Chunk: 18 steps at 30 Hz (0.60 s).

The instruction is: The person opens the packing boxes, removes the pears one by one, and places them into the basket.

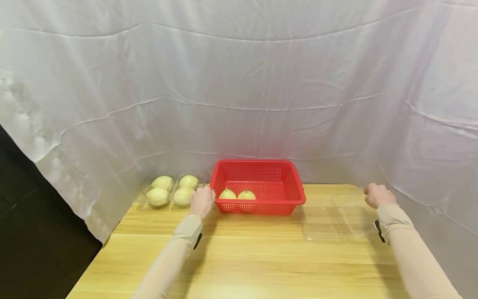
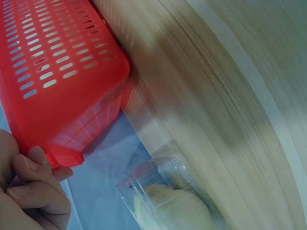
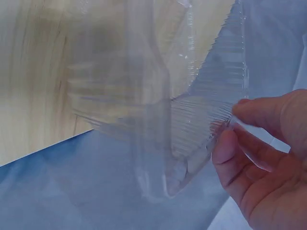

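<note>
My left hand point(image 1: 202, 202) grips the left edge of a red plastic basket point(image 1: 257, 208), its fingers curled at the rim point(image 2: 64, 157). Two pale yellow pears point(image 1: 227, 194) sit inside at the front left of the basket. At the far right, my right hand point(image 1: 380, 195) pinches the edge of a clear plastic box point(image 1: 325, 224) between thumb and fingers. Its ribbed wall point(image 3: 196, 124) shows in the right wrist view, with no fruit visible inside.
To the left of the basket, clear plastic packs hold several pears point(image 1: 157, 196); one packed pear point(image 2: 177, 208) shows in the left wrist view. The wooden table point(image 1: 257, 257) ends at a dark area point(image 1: 37, 216) on the left. Pale curtains point(image 1: 269, 104) hang behind.
</note>
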Each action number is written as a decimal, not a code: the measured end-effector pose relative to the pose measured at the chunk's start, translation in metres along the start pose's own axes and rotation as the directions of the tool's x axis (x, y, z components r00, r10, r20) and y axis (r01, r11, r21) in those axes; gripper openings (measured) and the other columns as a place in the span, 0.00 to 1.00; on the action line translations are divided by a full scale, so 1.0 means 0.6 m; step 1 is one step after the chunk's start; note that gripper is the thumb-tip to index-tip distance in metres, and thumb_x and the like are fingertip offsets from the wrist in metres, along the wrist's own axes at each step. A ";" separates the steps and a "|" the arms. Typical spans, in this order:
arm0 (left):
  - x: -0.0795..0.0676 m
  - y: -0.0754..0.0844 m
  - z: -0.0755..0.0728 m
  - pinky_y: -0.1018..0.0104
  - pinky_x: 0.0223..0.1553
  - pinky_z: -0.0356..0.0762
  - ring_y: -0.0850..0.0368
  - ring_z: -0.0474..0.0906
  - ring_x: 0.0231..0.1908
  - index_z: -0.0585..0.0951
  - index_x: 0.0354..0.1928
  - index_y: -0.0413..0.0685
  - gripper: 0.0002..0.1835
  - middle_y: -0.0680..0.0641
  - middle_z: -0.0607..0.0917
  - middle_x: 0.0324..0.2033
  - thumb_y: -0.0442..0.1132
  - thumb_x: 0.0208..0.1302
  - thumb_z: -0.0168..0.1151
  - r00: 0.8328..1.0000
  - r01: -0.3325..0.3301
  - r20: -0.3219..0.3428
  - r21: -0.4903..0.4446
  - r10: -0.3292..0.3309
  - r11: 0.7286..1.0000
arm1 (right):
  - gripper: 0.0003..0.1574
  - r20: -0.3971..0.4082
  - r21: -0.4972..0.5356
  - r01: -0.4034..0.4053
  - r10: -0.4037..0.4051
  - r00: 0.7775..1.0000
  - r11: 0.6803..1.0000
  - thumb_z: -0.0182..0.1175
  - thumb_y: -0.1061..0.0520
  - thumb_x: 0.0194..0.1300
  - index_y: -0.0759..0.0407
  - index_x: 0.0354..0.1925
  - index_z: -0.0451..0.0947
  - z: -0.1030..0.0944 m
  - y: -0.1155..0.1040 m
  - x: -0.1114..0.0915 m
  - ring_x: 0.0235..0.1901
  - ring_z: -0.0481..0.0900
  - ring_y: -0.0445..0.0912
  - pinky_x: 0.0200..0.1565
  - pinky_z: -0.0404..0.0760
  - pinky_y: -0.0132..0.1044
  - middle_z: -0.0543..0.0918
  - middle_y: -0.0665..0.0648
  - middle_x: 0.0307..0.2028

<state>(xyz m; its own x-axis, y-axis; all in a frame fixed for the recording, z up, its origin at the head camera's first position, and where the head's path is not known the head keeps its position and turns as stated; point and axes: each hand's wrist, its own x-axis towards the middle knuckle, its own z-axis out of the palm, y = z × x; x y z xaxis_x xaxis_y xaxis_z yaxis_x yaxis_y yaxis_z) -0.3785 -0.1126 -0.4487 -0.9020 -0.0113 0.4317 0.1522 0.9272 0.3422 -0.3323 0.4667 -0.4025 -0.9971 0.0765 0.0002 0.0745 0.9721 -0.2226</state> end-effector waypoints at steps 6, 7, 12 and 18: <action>0.001 0.003 0.001 0.46 0.24 0.78 0.35 0.82 0.26 0.77 0.19 0.43 0.17 0.35 0.82 0.25 0.41 0.66 0.56 1.000 -0.008 -0.010 0.017 0.008 1.000 | 0.31 -0.050 0.000 0.050 -0.049 0.998 0.999 0.52 0.61 0.54 0.75 0.56 0.71 0.009 -0.015 -0.006 0.49 0.70 0.81 0.41 0.73 0.69 0.71 0.83 0.55; 0.001 0.004 0.000 0.46 0.24 0.78 0.35 0.82 0.26 0.77 0.19 0.43 0.17 0.35 0.82 0.25 0.41 0.66 0.56 1.000 -0.010 -0.011 0.021 0.010 1.000 | 0.31 -0.064 -0.008 0.065 -0.065 0.996 0.998 0.53 0.60 0.54 0.75 0.56 0.72 0.012 -0.019 -0.008 0.49 0.70 0.81 0.40 0.73 0.70 0.71 0.82 0.55; 0.001 0.005 -0.001 0.46 0.24 0.78 0.35 0.82 0.26 0.78 0.20 0.43 0.16 0.36 0.83 0.25 0.41 0.66 0.57 1.000 -0.002 -0.009 0.027 0.002 1.000 | 0.23 -0.110 -0.066 0.203 -0.210 0.972 0.977 0.60 0.58 0.56 0.70 0.49 0.77 0.036 -0.045 -0.022 0.47 0.74 0.76 0.40 0.75 0.69 0.76 0.78 0.51; 0.001 0.003 -0.002 0.48 0.23 0.78 0.36 0.81 0.25 0.76 0.18 0.45 0.17 0.37 0.82 0.23 0.40 0.66 0.56 1.000 -0.005 -0.006 0.022 0.005 1.000 | 0.22 0.094 0.007 0.463 -0.462 0.882 0.886 0.69 0.55 0.55 0.66 0.45 0.80 0.058 -0.083 -0.054 0.40 0.82 0.63 0.42 0.80 0.58 0.84 0.69 0.40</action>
<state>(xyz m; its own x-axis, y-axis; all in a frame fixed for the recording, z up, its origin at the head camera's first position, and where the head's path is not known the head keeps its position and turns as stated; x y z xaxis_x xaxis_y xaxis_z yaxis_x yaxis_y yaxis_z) -0.3783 -0.1113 -0.4467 -0.8988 -0.0086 0.4383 0.1479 0.9353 0.3215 -0.3043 0.4082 -0.4252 -0.9154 -0.4025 0.0112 -0.3962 0.8953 -0.2039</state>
